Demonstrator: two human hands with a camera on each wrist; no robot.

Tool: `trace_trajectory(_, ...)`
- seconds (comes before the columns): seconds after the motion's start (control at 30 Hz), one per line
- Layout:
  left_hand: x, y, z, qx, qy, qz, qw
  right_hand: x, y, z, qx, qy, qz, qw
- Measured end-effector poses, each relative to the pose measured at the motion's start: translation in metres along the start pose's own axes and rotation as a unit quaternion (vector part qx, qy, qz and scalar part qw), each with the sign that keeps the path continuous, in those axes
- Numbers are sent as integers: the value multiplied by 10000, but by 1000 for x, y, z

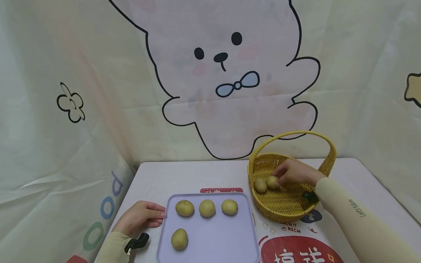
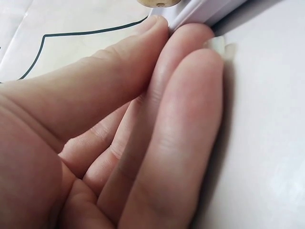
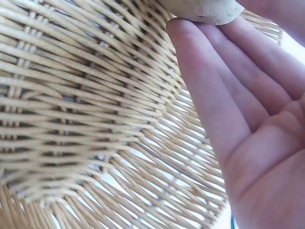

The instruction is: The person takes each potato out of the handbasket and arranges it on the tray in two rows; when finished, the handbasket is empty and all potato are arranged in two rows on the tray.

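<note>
In the head view, my right hand (image 1: 294,171) reaches into a yellow wicker basket (image 1: 277,215) and pinches a small potato (image 1: 272,182). Beside that potato lies a second potato (image 1: 261,185), against the basket's left side. The right wrist view shows the held potato (image 3: 205,9) at the fingertips, partly cut off by the frame. My left hand (image 1: 139,217) holds the left edge of a pale lilac tray (image 1: 223,237) between thumb and fingers. Three potatoes stand in a row at the tray's back, the middle potato (image 1: 207,208) among them; another potato (image 1: 179,239) lies nearer, at left.
The basket's tall handle (image 1: 296,132) arches over my right hand. Under tray and basket is a white table (image 1: 164,175) with a red printed pattern (image 1: 299,250). Behind it hangs a curtain (image 1: 138,135) with a cartoon bear.
</note>
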State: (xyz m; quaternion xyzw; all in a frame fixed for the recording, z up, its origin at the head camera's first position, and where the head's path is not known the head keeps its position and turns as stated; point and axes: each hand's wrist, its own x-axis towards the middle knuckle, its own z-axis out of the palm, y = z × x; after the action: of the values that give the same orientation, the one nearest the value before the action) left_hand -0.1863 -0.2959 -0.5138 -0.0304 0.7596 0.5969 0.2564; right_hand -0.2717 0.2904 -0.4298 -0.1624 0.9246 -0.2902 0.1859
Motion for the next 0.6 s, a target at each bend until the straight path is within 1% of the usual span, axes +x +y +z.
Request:
trace_trajectory(0.17,-4,-1,0,44,44,-17,10000,-15,-14,-7,77,336,61,9994)
trace_trajectory(0.37,-4,0,-1,74,123,-44,9999,-41,-41,-11,-59,717,-122,9973)
trace_trajectory(0.47,-3,-1,-2,40,118,-43,9999,-56,-57,-5,-27,931,-214,9954)
trace_trajectory(0.6,0,0,0,27,49,-10,10000,-72,-76,11,133,1130,-325,9930)
